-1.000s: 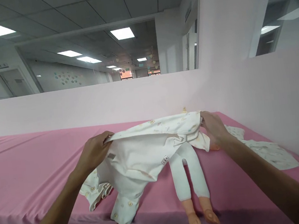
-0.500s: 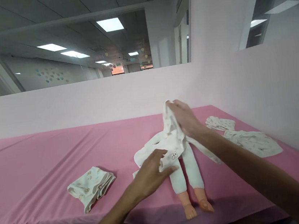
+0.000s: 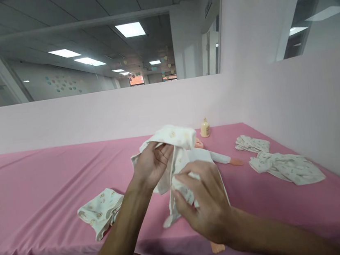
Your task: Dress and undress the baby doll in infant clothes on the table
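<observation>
Item 1, my left hand (image 3: 153, 165): grip closed on the upper fold of the white baby garment (image 3: 173, 152), raised above the desk (image 3: 41, 189). Half a second ago this hand lay low on the cloth by the doll's hip; it has come up and gathered fabric.

Item 2, my right hand (image 3: 204, 204): fingers pinch the garment's lower edge, close to the camera. Earlier it held the cloth high over the doll; now it has dropped in front.

Item 3, the doll (image 3: 220, 156): lying on the desk under and behind the garment, one arm showing to the right, a foot just visible below my right wrist. I judge the garment is bunched up and off the doll's legs.

Item 4, folded printed cloth (image 3: 101, 210) left; two loose printed cloths (image 3: 286, 167) right.

Item 5, small bottle (image 3: 205, 128) by the wall, contents not discernible.
</observation>
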`<state>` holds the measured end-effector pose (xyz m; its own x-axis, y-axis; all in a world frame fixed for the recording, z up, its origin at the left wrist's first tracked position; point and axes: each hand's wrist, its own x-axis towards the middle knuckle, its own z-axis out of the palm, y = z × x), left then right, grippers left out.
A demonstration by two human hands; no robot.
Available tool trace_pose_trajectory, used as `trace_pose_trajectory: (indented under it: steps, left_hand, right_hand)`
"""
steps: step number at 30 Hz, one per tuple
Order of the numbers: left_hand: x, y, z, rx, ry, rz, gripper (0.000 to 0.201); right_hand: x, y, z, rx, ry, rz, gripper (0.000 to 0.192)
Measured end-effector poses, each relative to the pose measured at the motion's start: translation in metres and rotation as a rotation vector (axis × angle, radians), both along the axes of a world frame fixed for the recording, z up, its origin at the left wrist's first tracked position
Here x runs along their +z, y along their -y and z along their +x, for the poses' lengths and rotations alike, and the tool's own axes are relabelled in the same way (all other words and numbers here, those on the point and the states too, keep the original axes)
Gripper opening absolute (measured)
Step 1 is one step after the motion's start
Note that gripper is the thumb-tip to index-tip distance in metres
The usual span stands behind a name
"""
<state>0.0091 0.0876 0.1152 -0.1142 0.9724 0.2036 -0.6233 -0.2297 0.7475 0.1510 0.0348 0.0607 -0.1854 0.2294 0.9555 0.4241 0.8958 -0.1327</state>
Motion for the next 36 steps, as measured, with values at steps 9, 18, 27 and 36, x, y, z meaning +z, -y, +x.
trace_pose_trajectory:
  steps: [9,18,27,36]
  left_hand:
    - [0.016,0.046,0.014,-0.052,0.268,0.072,0.025]
    - [-0.006,0.043,0.008,-0.051,0.399,-0.053,0.055]
    - [-0.067,0.01,-0.067,0.107,0.291,-0.247,0.049]
    - [-0.105,0.052,-0.095,-0.153,-0.409,-0.55,0.047]
  right_hand:
    - [-0.013,-0.056,-0.019,-0.001,0.013,-0.703,0.043]
    - [-0.022,-0.055,-0.049,0.078,0.231,-0.79,0.045]
    - [-0.02,-0.114,-0.014,-0.118,0.499,-0.806,0.018]
    - [0.007,-0.118,0.054,0.207,0.729,-0.825,0.024]
